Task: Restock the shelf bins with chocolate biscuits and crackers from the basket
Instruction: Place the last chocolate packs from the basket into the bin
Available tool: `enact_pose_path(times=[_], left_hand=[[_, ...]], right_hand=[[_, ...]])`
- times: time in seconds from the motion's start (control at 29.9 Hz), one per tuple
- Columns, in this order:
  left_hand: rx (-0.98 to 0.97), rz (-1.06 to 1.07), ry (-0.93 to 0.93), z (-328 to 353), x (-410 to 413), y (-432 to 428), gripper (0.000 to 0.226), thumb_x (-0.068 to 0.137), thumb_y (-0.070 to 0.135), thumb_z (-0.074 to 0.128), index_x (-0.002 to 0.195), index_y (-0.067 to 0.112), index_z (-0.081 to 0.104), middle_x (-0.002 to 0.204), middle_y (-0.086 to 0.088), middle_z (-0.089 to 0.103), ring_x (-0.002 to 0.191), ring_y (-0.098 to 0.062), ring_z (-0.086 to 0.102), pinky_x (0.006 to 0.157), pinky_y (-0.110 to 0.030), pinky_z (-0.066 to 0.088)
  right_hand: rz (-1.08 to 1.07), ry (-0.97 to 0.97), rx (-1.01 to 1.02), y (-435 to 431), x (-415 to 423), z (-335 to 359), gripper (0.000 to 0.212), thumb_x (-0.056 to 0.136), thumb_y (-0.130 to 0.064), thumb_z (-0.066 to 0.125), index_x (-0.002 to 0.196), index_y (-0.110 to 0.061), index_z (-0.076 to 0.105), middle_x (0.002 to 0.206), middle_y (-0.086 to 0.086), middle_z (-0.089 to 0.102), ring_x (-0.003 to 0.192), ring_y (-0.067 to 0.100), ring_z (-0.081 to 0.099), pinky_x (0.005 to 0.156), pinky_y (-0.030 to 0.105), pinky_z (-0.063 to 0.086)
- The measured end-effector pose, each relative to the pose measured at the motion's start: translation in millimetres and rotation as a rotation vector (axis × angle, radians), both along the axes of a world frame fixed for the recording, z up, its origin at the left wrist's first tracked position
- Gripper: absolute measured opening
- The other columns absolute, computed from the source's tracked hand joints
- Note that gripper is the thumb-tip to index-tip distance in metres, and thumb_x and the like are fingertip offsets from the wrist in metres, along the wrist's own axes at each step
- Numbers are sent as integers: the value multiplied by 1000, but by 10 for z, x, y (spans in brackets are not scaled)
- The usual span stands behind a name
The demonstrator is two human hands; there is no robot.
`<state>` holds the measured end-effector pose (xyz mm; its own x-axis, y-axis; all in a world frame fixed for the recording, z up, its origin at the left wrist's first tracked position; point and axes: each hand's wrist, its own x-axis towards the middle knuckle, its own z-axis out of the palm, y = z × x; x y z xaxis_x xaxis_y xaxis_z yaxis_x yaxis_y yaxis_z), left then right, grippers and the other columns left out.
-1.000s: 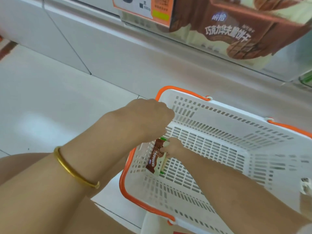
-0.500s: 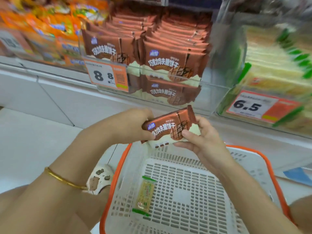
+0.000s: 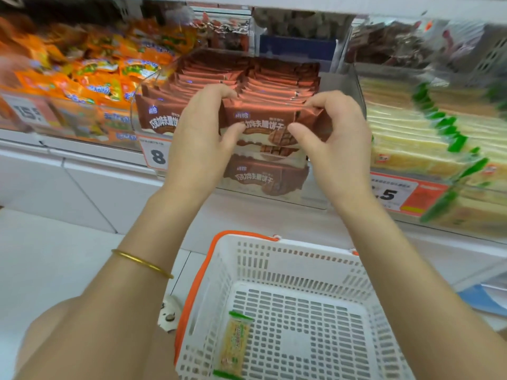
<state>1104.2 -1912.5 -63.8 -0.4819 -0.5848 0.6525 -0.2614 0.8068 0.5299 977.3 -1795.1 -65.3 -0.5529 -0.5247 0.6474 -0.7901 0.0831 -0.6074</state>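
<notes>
A brown chocolate biscuit pack point(image 3: 264, 122) is held upright at the front of the clear middle shelf bin point(image 3: 315, 198), against the rows of like packs there. My left hand point(image 3: 201, 133) grips its left end and my right hand point(image 3: 333, 133) pinches its right end. Below stands the white basket point(image 3: 277, 256) with orange rim, and a single yellow cracker pack with green ends point(image 3: 235, 344) lies on its floor. The bin to the right holds several yellow cracker packs point(image 3: 411, 133).
A bin of orange snack bags point(image 3: 90, 83) sits to the left of the biscuit bin. Price tags point(image 3: 157, 153) hang on the bins' fronts. White floor tiles lie at lower left, and a white shoe point(image 3: 168, 314) shows beside the basket.
Both hands lifted the chocolate biscuit pack out of the basket and up to the front of the middle bin. The view rose from the basket to the shelf.
</notes>
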Motion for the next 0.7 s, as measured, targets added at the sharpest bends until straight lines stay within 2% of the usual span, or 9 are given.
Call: enact_pose_path(times=[0.1,0.2,0.33,0.43,0.5,0.57,0.63,0.7], left_hand=[[-85,79,-45,-50,-62,-42,44,86,11,64,127,9,49,122,-6,53,113,-22,49,97,-30,39],[-240,169,-102,-113,-66,-26,41,80,7,66,119,3,53,118,-17,52,108,-33,49,90,-35,37],[-339,261,-177,-185,-15,9,30,81,7,65,111,2,58,113,-20,51,97,-36,48,76,-37,38],[-340,259,-202,-225,18,22,33,82,4,64,115,4,59,116,-20,51,97,-35,48,73,-37,39],[-313,241,-187,-246,56,56,39,82,3,64,120,5,58,118,-21,50,99,-35,48,74,-37,40],[-294,222,-158,-257,104,107,43,82,2,62,125,6,56,120,-21,48,101,-33,47,77,-37,41],[-278,205,-126,-258,157,161,42,83,2,61,124,6,55,116,-19,48,101,-31,46,82,-34,39],[-250,186,-106,-294,219,214,33,83,4,60,116,4,57,109,-16,50,100,-29,46,80,-29,35]], right_hand=[[-144,152,101,-88,-6,-83,29,82,-27,69,108,-19,58,103,-1,56,97,16,49,73,22,34],[-175,219,82,-117,46,-179,32,79,-21,73,106,-14,58,104,5,52,96,24,52,70,33,43],[-199,258,106,-134,57,-195,28,78,-20,74,100,-12,59,102,6,46,90,24,51,60,31,42],[-219,300,185,-120,57,-168,27,80,-24,73,100,-14,58,102,5,45,90,22,48,58,28,37],[-186,303,177,-85,45,-178,30,79,-24,74,104,-15,59,104,5,46,92,23,49,58,30,41],[-156,282,136,-26,29,-213,40,78,-21,74,115,-17,58,108,7,47,97,24,50,64,33,47],[-160,281,58,69,43,-272,47,80,-16,72,123,-14,55,111,11,48,101,25,49,74,30,44],[-157,288,-81,196,114,-368,41,82,-9,67,121,-8,56,110,14,50,101,25,47,81,26,39]])
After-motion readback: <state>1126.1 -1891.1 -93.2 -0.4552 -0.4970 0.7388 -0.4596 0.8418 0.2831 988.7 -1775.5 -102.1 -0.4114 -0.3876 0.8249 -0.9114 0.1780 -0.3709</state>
